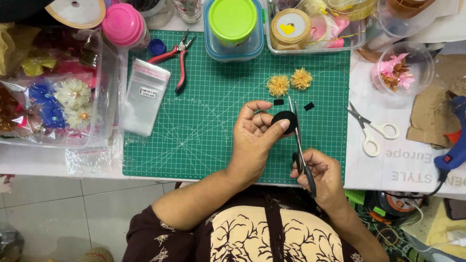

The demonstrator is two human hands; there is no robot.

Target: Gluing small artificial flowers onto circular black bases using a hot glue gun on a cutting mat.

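Note:
My left hand (255, 138) pinches a small black round piece of felt (284, 120) between thumb and fingers, above the green cutting mat (194, 121). My right hand (320, 172) grips black-handled scissors (298, 145), whose blades point up and pass along the right edge of the black round piece. Two small black scraps (278, 102) (309, 106) lie on the mat just beyond it. Two yellow fabric flowers (278, 85) (301, 78) sit farther back on the mat.
White-handled scissors (371, 128) lie to the right, beside a blue glue gun (454, 140). Red pliers (175, 58), a stack of clear bags (144, 94), a green-lidded tub (233, 26), ribbon spools (290, 28) and a bin of fabric flowers (58, 92) ring the mat.

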